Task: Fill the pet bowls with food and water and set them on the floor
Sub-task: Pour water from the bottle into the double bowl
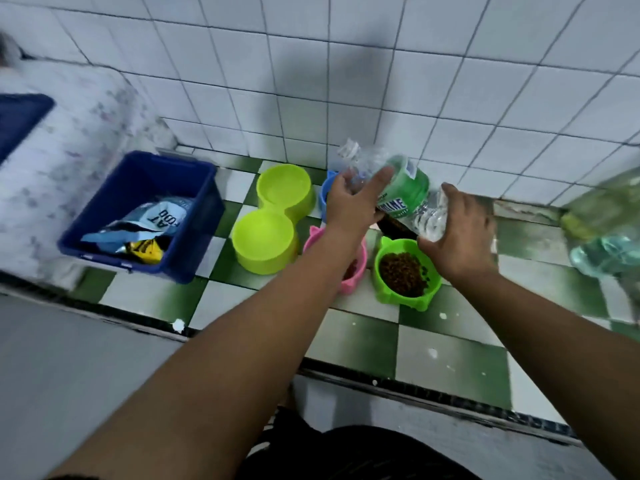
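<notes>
Both my hands hold a clear water bottle (401,188) with a green label, tilted with its neck up to the left. My left hand (353,199) grips its upper part, and my right hand (457,237) grips its base. Under the bottle sit a blue bowl (325,195), mostly hidden, and a pink bowl (356,271) with some kibble. A green bowl (408,271) full of brown kibble stands at the right. A lime double bowl (273,220) stands empty to the left. All rest on a green-and-white checkered ledge (433,348).
A blue bin (145,209) holding cat food bags (152,220) stands at the left of the ledge. Blurred bottles (609,230) stand at the far right. A white tiled wall (346,81) rises right behind the bowls. A dark object (394,226) lies under the bottle.
</notes>
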`<state>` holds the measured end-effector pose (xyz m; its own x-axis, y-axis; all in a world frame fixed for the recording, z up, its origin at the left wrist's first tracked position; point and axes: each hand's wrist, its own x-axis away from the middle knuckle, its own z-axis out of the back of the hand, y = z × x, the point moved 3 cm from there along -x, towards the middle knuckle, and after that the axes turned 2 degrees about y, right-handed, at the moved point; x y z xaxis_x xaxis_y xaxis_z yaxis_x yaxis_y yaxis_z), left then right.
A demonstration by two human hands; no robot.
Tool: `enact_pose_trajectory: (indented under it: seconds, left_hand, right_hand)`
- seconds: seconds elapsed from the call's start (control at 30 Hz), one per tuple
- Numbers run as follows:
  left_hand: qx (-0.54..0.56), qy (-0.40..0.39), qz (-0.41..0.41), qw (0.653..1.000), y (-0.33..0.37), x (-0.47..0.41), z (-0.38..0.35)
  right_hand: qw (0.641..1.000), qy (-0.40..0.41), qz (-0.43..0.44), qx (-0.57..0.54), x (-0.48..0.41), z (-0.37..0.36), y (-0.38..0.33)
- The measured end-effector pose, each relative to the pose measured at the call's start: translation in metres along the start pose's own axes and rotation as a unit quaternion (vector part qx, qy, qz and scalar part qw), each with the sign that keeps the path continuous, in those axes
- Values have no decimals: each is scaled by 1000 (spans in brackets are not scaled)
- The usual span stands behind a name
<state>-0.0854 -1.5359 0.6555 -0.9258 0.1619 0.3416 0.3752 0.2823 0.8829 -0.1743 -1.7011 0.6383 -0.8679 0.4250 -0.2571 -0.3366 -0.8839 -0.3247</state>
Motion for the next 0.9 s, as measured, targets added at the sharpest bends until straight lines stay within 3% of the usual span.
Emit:
enact_pose_trajectory:
  seconds: [0.33, 0.9]
  left_hand:
    - [-11, 33, 105, 994, -7, -61, 55]
    - [1, 23, 175, 984, -9, -96, 69]
  right_hand:
    - [993, -42, 12, 106, -27, -44, -50]
    - [977, -68, 48, 197, -47, -50, -69]
